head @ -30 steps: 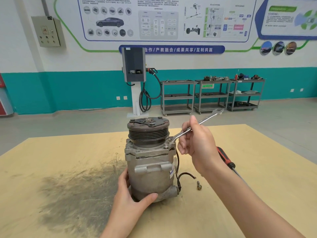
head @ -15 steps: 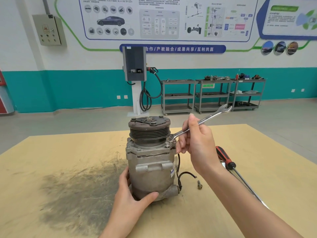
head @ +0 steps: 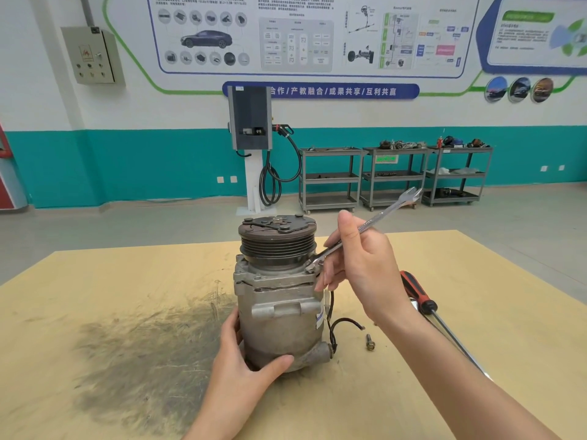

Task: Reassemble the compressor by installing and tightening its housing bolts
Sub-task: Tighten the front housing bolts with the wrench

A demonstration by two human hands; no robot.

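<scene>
Compressor stands upright near the middle of a tan wooden surface, pulley end up, with a dark smudged patch on the wood to its left. Behind the surface lies a grey workshop floor, a wall painted white above teal carrying printed display boards, a grey electrical box at upper left, a charging post with a coiled black cable, and three grey shelf carts holding assorted parts. Left hand grips the lower housing, thumb across the front and fingers curled round the left side, touching the metal. Right hand has its grip closed on the shank of a combination wrench, thumb on top and fingers wrapped beneath; the ring end sits at a housing bolt on the right flange just under the pulley, and the open end points up and to the right. The right forearm crosses in front of the right part of the surface and hides part of a screwdriver with a red and black handle, which lies flat to the right of the compressor. A black wire loops from the right side of the housing. One loose bolt lies on the surface between the compressor and the right forearm, apart from both.
</scene>
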